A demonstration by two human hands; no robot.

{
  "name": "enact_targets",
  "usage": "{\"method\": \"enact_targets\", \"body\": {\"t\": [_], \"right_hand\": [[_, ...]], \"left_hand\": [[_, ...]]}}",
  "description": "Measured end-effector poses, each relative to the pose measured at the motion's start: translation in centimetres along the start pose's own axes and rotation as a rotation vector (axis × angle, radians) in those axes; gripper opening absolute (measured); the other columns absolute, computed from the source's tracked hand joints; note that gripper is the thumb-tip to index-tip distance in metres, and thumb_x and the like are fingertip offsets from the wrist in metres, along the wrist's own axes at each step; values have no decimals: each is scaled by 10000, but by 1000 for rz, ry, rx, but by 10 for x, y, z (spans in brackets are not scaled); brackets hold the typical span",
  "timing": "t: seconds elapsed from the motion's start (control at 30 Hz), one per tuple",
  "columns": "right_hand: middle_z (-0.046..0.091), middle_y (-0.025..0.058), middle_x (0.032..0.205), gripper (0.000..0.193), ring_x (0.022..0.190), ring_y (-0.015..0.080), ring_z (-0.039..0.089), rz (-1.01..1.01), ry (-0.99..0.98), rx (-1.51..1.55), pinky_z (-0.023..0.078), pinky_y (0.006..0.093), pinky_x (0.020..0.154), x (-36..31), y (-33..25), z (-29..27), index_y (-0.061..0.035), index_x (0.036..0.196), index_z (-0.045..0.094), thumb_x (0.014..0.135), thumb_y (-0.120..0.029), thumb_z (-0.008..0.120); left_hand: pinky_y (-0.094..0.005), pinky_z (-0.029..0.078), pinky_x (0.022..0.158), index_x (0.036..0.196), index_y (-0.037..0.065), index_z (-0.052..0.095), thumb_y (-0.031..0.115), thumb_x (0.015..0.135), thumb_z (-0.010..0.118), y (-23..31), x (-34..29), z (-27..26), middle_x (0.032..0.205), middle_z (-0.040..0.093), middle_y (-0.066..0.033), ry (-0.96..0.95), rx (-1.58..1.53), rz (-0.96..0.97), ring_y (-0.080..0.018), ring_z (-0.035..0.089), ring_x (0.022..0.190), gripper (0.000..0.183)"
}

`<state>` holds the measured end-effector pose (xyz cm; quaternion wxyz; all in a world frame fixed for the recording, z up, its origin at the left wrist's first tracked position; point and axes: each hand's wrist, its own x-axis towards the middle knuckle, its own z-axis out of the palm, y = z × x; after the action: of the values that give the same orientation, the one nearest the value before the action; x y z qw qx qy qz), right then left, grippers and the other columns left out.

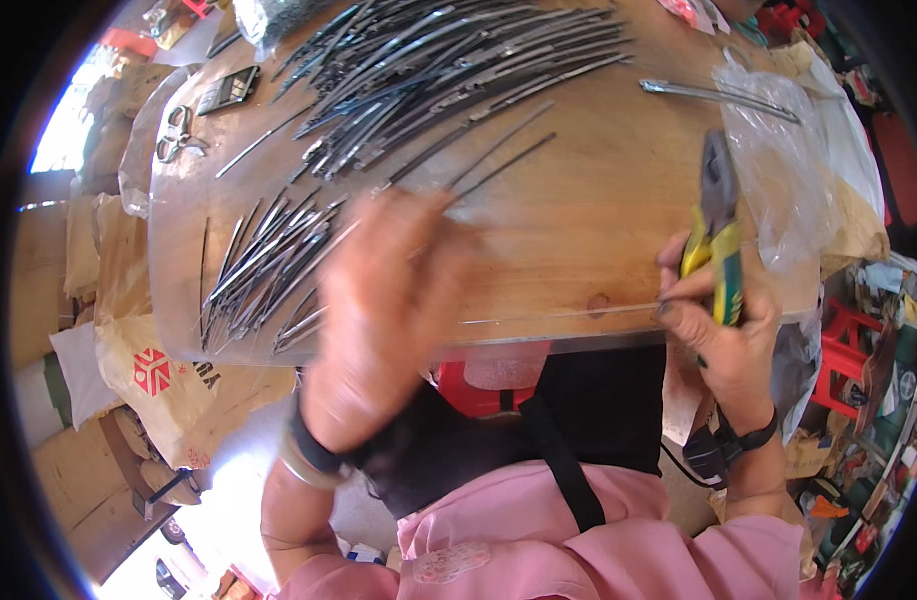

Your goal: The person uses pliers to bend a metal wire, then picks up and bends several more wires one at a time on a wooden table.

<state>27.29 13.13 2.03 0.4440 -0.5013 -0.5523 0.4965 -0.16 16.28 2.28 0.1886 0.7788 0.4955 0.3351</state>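
My right hand (pixel 733 340), at the table's right front edge, is closed round a pair of pliers (pixel 718 185) with yellow and green handles. The dark jaws point away from me. Its thumb and forefinger meet beside the handles; I cannot tell if anything thin is between them. Motion smears my left hand (pixel 393 290), which is over the table beside a small pile of thin dark strips (pixel 263 265). Two slim dark strips (pixel 503 160) extend beyond its fingers; whether it holds them is unclear. A larger heap of long black wiper-like strips (pixel 448 70) lies farther back.
On the wooden table (pixel 588 220), scissors (pixel 178 135) and a dark phone-like device (pixel 228 90) lie at the far left. Some metallic strips (pixel 718 97) and clear plastic bags (pixel 788 160) are at the right. A red stool (pixel 843 355) stands beyond the right edge.
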Motion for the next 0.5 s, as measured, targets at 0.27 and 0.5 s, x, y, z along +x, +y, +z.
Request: {"method": "enact_targets", "body": {"t": [0.27,0.5], "right_hand": [[584,193,1090,194,853,188,570,176,102,601,476,287,693,-7,13,-27,82,978,638,862,-63,694],[586,173,1082,214,835,171,563,189,181,516,469,276,699,-23,6,-19,78,971,636,861,-94,699]], "left_hand": [[-440,459,729,853,15,618,82,814,638,-33,13,-4,837,556,-131,-173,422,-29,-337,550,859,81],[-353,440,547,955,1,573,82,938,562,-31,11,-15,741,619,-141,87,209,-85,-308,556,559,83]]}}
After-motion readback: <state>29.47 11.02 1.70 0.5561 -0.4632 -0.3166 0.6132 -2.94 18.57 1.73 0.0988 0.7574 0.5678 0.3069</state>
